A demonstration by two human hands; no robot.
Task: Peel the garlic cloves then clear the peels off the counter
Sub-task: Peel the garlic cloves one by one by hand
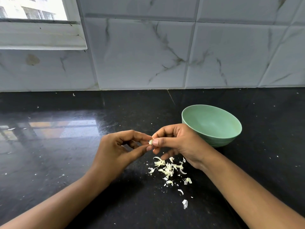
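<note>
**Head view: both hands pinch one garlic clove above a heap of peels**

The fingertips meet in the middle of the scene. The left hand [115, 151] closes its thumb and index finger on a small pale garlic clove [150, 142] from the left. The right hand [178, 142] pinches the same clove from the right, its thumbnail facing the camera. Only a sliver of the clove shows between the fingertips, so how much skin it carries cannot be told. The left hand's other fingers curl loosely behind the pinch, and the right hand's curl downward under it. The clove is held in the air, clear of the surface below.

Just nearer than the hands, a loose heap of pale peels [168, 169] lies on the black counter [66, 162]. A few stray scraps trail nearer and slightly right. A green bowl [212, 123] stands upright just beyond and to the right of the right hand, which hides part of its near-left rim. Tiny white flecks dot the glossy stone, and a bright reflection sits on it at the left. Both bare forearms reach in from the near edge. At the far side rises a white, marble-veined tiled wall [140, 55], with a window [33, 10] at its far left.
</note>
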